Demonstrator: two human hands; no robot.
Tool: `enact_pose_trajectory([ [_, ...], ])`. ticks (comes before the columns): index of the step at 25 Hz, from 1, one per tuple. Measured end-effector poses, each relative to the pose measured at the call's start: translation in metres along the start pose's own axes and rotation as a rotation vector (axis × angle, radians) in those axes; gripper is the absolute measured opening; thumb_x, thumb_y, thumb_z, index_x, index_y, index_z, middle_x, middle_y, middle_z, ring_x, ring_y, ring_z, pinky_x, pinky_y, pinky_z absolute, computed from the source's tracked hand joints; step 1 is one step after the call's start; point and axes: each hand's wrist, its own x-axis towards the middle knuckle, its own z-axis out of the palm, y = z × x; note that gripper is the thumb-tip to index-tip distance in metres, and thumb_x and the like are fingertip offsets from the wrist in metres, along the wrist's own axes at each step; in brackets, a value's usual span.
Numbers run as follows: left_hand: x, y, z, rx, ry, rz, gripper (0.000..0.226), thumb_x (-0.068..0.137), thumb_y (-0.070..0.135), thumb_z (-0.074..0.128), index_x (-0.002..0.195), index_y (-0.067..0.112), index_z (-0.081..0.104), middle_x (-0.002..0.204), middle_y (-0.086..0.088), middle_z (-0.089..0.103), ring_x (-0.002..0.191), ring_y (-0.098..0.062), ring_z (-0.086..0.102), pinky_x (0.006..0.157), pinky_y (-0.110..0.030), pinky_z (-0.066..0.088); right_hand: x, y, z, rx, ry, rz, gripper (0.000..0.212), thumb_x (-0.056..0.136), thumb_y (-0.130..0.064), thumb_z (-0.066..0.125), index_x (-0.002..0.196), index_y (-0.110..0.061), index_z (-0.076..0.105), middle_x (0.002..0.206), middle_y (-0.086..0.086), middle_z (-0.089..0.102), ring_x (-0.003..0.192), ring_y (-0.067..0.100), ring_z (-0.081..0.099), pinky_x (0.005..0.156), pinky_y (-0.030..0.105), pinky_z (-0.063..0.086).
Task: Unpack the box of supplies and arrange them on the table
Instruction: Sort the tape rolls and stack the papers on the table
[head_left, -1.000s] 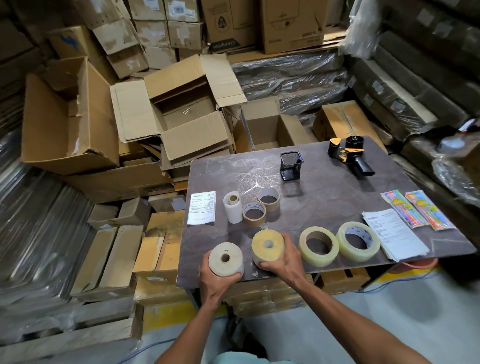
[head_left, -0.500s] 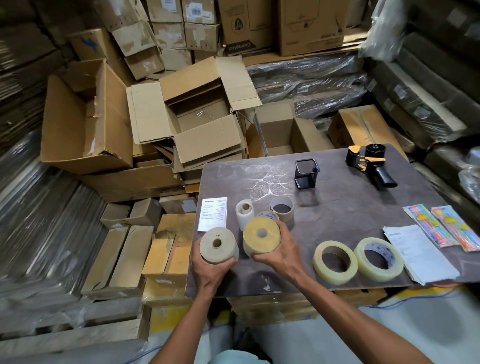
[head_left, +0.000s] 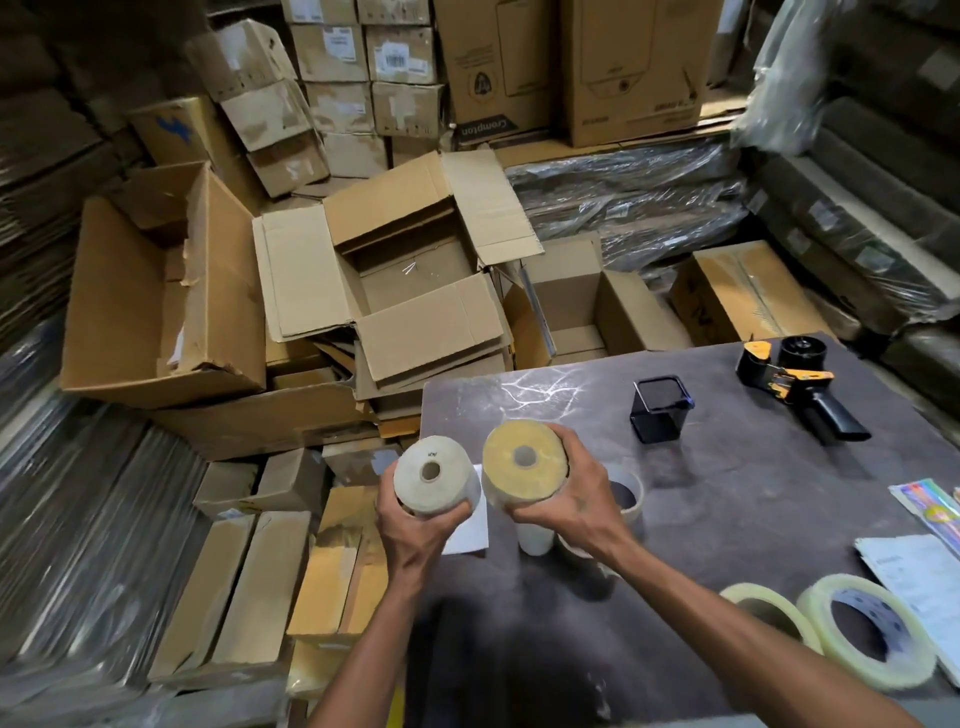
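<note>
- Warehouse corner, dark marbled table (head_left: 701, 519) at 4 o'clock, cardboard stacked all round.
- Nearest, 5 o'clock: two clear tape rings (head_left: 831, 634), glossy, wide-cored, lying flat beside printed paper sheets (head_left: 919, 587).
- Centre: left hand (head_left: 415, 525) grasping pale grey-white roll (head_left: 435, 475), matte, small core; right hand (head_left: 566, 506) grasping yellow roll (head_left: 523, 462), fibrous face, small core. Both rolls lifted off the table, side by side, near its left edge.
- Under the right hand: white narrow roll (head_left: 535, 538) standing upright, beige tape ring (head_left: 626, 496) partly hidden; white slip (head_left: 470, 525) beneath the left wrist.
- 1 o'clock: black mesh square cup (head_left: 660, 410); beyond, black-orange tape dispenser (head_left: 789, 382), hard plastic, pistol handle.
- 3 o'clock edge: colourful packets (head_left: 930, 506).
- 12 o'clock, off table: open brown box (head_left: 405, 280), flaps splayed, looks emptied.
- Progress judged: unpacking seemingly finished, most supplies laid out; left to do, setting down these two rolls, maybe tidying rows.
</note>
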Motion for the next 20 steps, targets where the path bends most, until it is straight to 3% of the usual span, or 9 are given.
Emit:
enact_pose_trajectory([
  [6,0.066,-0.017,0.021,0.032,-0.061,-0.024,0.097,0.038,0.049,0.088,0.126,0.031,0.053,0.115,0.006,0.063,0.105,-0.013,0.060,0.082,-0.024,0.053,0.066,0.014,0.015,-0.038,0.037,0.057,0.093,0.048,-0.044,0.096,0.125,-0.042,0.044,0.113,-0.019,0.060,0.104,0.000,0.059,0.086,0.023,0.055],
  [11,0.115,-0.043,0.051,0.095,-0.087,-0.106,0.098,0.035,0.048,0.088,0.125,0.027,0.056,0.112,0.004,0.065,0.103,-0.018,0.062,0.081,-0.038,0.060,0.121,0.044,0.018,-0.095,0.056,0.144,0.093,0.045,-0.044,0.095,0.125,-0.036,0.047,0.112,-0.012,0.062,0.101,0.003,0.060,0.080,0.015,0.050],
  [16,0.155,-0.077,0.084,0.205,-0.130,-0.200,0.100,0.033,0.051,0.090,0.124,0.040,0.051,0.113,0.005,0.064,0.105,-0.022,0.061,0.083,-0.044,0.060,0.163,0.091,0.032,-0.159,0.041,0.235,0.094,0.041,-0.047,0.092,0.121,-0.034,0.046,0.111,-0.007,0.062,0.100,0.012,0.061,0.085,0.034,0.057],
  [20,0.186,-0.100,0.103,0.268,-0.149,-0.240,0.101,0.030,0.055,0.087,0.123,0.041,0.049,0.113,0.003,0.064,0.105,-0.024,0.060,0.085,-0.044,0.058,0.184,0.122,0.047,-0.194,0.033,0.292,0.096,0.040,-0.051,0.091,0.122,-0.035,0.043,0.112,-0.007,0.059,0.102,0.013,0.058,0.089,0.034,0.056],
])
